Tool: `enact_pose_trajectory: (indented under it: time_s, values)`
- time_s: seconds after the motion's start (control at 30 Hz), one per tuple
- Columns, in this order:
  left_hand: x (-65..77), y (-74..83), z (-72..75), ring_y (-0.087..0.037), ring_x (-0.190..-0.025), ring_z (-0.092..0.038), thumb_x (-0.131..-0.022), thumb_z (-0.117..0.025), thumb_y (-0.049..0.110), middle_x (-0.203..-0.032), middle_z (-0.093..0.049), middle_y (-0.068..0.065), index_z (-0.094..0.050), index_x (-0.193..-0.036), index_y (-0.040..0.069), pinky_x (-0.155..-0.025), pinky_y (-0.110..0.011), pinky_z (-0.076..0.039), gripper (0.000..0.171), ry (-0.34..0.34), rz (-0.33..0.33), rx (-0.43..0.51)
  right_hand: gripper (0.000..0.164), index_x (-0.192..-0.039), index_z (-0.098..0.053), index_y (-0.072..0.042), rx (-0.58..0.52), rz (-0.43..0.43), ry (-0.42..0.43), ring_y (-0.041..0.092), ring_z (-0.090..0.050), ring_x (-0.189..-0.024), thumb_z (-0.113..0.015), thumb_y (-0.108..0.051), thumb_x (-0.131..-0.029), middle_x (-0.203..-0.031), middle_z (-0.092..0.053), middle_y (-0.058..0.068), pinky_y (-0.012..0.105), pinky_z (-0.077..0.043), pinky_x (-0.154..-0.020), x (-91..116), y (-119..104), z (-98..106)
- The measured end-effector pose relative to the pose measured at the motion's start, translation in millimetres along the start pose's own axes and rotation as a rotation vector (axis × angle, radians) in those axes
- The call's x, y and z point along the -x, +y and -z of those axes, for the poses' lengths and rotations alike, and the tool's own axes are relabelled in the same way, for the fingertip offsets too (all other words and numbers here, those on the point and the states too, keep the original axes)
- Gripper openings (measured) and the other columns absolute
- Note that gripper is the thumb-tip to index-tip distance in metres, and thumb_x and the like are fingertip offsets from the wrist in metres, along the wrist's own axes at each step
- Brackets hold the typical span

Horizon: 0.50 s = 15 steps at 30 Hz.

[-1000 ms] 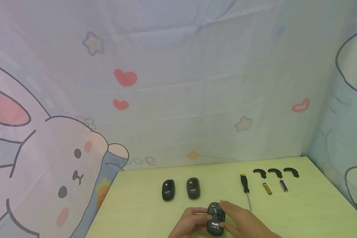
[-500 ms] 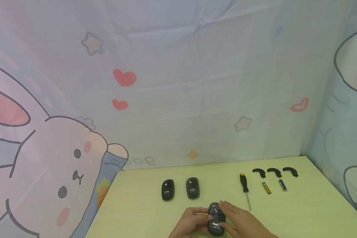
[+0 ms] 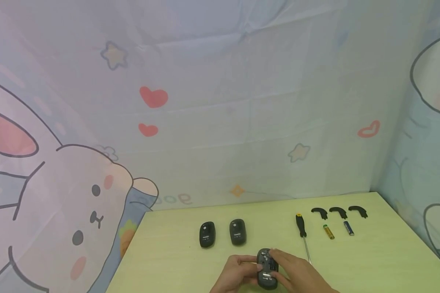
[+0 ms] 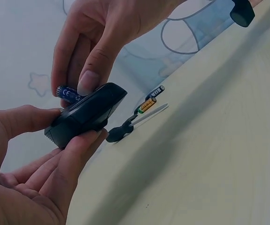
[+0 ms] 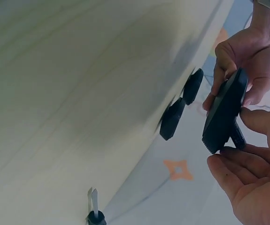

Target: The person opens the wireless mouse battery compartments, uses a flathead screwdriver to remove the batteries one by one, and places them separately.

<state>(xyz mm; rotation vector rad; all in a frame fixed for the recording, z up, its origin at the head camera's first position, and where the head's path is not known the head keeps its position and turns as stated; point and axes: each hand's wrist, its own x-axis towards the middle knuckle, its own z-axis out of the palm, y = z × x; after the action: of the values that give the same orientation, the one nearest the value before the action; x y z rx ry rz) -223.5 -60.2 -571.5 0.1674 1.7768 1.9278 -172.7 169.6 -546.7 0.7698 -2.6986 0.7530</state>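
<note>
My left hand (image 3: 234, 273) grips a black computer mouse (image 3: 267, 281) along its side, with its underside turned up and the battery bay uncovered. In the left wrist view the mouse (image 4: 88, 115) is off the table, between thumb and fingers. A blue AA-type battery (image 4: 67, 93) sticks out of the bay at a slant. My right hand (image 3: 297, 270) pinches this battery, thumb by the mouse's edge. From the right wrist view the battery (image 5: 238, 137) juts from the mouse's underside; its inner end is hidden.
Two more black mice (image 3: 207, 235) lie beyond my hands. To the right lie a screwdriver (image 3: 300, 226), a yellow battery (image 3: 328, 231), a blue battery (image 3: 348, 228) and three curved black covers (image 3: 338, 212). A printed cloth (image 3: 220, 122) hangs behind the table.
Both hands keep hold of the mouse and battery with only a slight shift. Less of the battery's blue side shows in the head view now.
</note>
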Motion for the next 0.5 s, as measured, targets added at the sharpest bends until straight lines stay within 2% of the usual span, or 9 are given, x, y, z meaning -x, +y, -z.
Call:
enact_pose_trajectory:
  time_s: [0.13, 0.27, 0.37, 0.5]
  values:
    - [0.8, -0.3, 1.2, -0.018, -0.088, -0.081, -0.088, -0.075, 0.011, -0.106, -0.081, -0.02, -0.074, -0.121, -0.002, -0.078, -0.029, -0.068, 0.036, -0.002, 0.004, 0.001, 0.042, -0.133, -0.068, -0.009, 0.015, 0.013, 0.066, 0.025, -0.075, -0.113, -0.077, -0.027, -0.096, -0.129, -0.076, 0.007, 0.037, -0.066, -0.091, -0.1, -2.2, -3.0]
    - [0.9, -0.3, 1.4, -0.018, -0.088, -0.081, -0.088, -0.075, 0.011, -0.106, -0.08, -0.021, -0.074, -0.121, -0.003, -0.077, -0.029, -0.068, 0.036, -0.007, 0.004, -0.004, 0.036, -0.127, -0.072, -0.013, -0.013, -0.058, 0.059, 0.024, -0.076, -0.11, -0.08, -0.023, -0.093, -0.122, -0.078, 0.003, 0.037, -0.066, -0.09, -1.6, -5.4, -2.3]
    - [1.1, -0.5, 1.4, -0.018, -0.088, -0.081, -0.088, -0.075, 0.011, -0.106, -0.08, -0.022, -0.074, -0.121, -0.003, -0.077, -0.029, -0.068, 0.036, -0.011, 0.003, -0.006, 0.033, -0.124, -0.074, -0.017, -0.079, -0.112, 0.039, 0.023, -0.074, -0.11, -0.08, -0.026, -0.093, -0.119, -0.078, -0.001, 0.037, -0.065, -0.09, -2.7, -5.7, -0.8]
    - [1.9, -1.6, 1.8, -0.019, -0.09, -0.081, -0.089, -0.074, 0.012, -0.107, -0.08, -0.022, -0.073, -0.123, -0.004, -0.079, -0.03, -0.068, 0.037, -0.018, 0.003, -0.016, 0.03, -0.121, -0.074, -0.018, -0.239, -0.154, 0.032, 0.019, -0.072, -0.107, -0.08, -0.025, -0.093, -0.116, -0.076, -0.003, 0.034, -0.065, -0.089, -3.3, -1.7, -0.7]
